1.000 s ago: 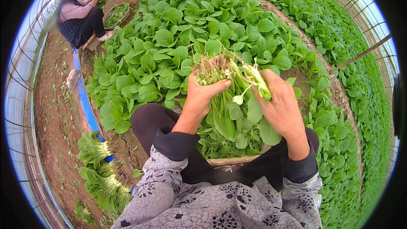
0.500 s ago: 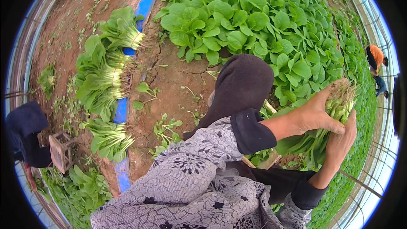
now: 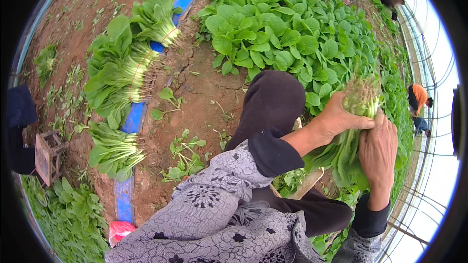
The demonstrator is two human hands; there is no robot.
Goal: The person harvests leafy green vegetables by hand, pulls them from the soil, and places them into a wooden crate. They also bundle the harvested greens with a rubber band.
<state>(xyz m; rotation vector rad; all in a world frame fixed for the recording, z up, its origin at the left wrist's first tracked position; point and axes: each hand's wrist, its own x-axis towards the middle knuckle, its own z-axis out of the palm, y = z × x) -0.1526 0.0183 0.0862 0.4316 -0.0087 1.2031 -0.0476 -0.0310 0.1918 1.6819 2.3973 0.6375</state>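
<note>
A wide bed of leafy greens (image 3: 278, 24) is seen beyond the fingers and to their left. Farther left of them, across bare soil, a row of cut bunches (image 3: 119, 78) is laid over a blue strip (image 3: 131, 117); thin red ties are seen round some.

Compared with a second ago, the view is turned toward that row, and the stalks then held out by the right hand are no longer seen apart. The held bunch (image 3: 348, 141) is thus judged to be gathered into one handful. It is kept between both hands, its long axis slanted: the leaf end is pointed down and leftward below the fingers, the roots (image 3: 360, 91) up above them.

The stalks are clamped by the left hand (image 3: 336, 114), its thumb laid across the front. The right hand (image 3: 379, 148) is brought against the bunch, its fingertips near that thumb; whether anything is pinched there cannot be told.
</note>
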